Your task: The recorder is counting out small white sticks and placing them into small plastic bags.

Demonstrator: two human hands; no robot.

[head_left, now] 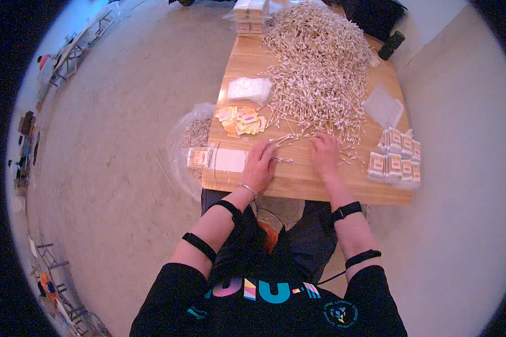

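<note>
A large heap of white-tipped cotton swabs [326,73] covers the middle and far part of the wooden table, thinning out toward me. My left hand [258,164] rests near the front edge with its fingers curled, and a few swabs poke out from its fingertips to the right. At the near fringe of the heap, my right hand [325,154] has its fingers bent and drawn together over swabs; the fingertips are partly hidden. Beside my left hand lies a white rectangular pad [230,160], with a filled swab pack [199,158] at its left end.
Small yellow printed cards [243,121] lie left of the heap, below a stack of clear bags [249,90]. Filled swab packs [396,160] sit at the right edge, near a clear plastic sheet [383,106]. A plastic-lined container of swabs [195,135] stands left of the table.
</note>
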